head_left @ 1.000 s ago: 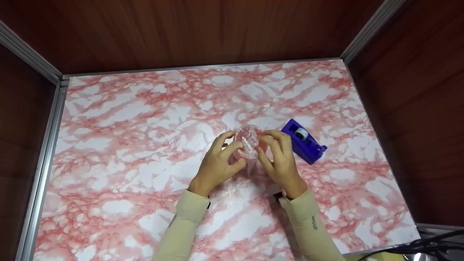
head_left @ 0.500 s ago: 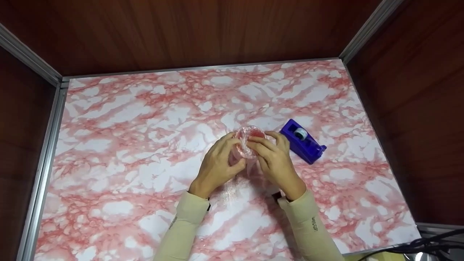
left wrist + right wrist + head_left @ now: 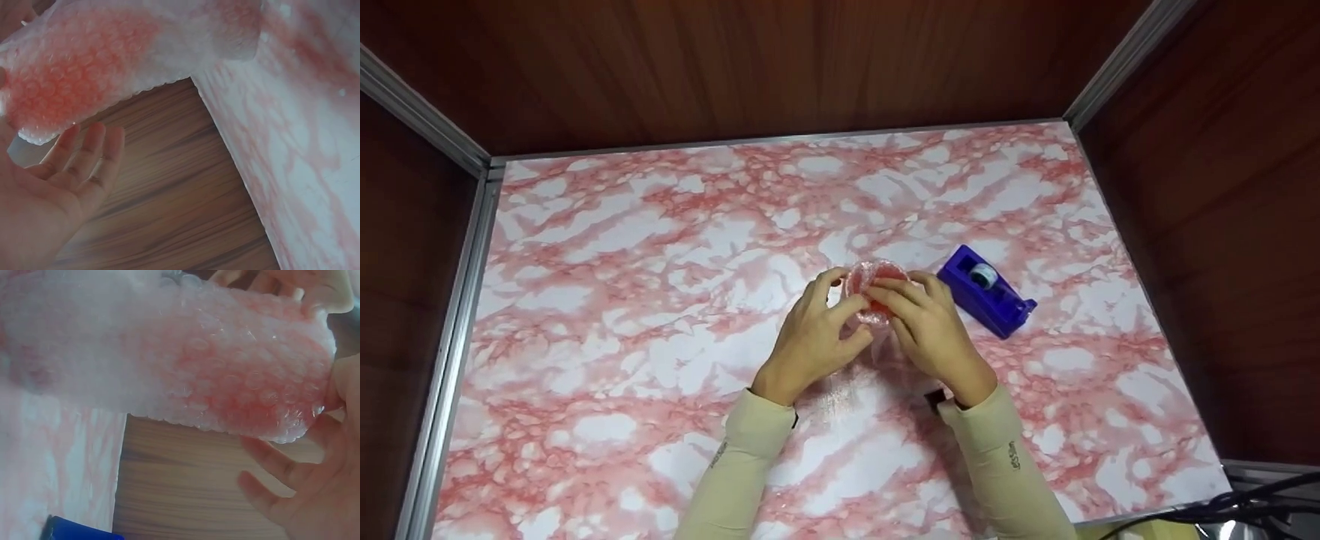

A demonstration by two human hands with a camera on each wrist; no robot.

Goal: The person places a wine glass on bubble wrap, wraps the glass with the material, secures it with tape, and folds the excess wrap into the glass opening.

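In the head view, an upright, reddish cylinder-like object in clear bubble wrap (image 3: 889, 271) stands on the marbled table between both hands. The bubble wrap (image 3: 236, 377) fills much of the right wrist view and covers the object's sides; what lies inside is blurred. My left hand (image 3: 810, 337) holds the top rim from the left, its outer fingers loose beside the wrap in the left wrist view. From the right, my right hand (image 3: 934, 326) grips the same end, its fingers bent over the top and pressing on the folded wrap.
A blue tape dispenser (image 3: 988, 292) with a roll lies just right of the right hand. Dark wood panels (image 3: 810, 67) with metal edging bound the table (image 3: 607, 330) at the back and sides. Black cables (image 3: 1222, 511) run past the front right corner.
My right fingers have moved inward over the top, and the wrap that stuck up there now lies flatter, showing more red. The left hand has shifted only slightly.
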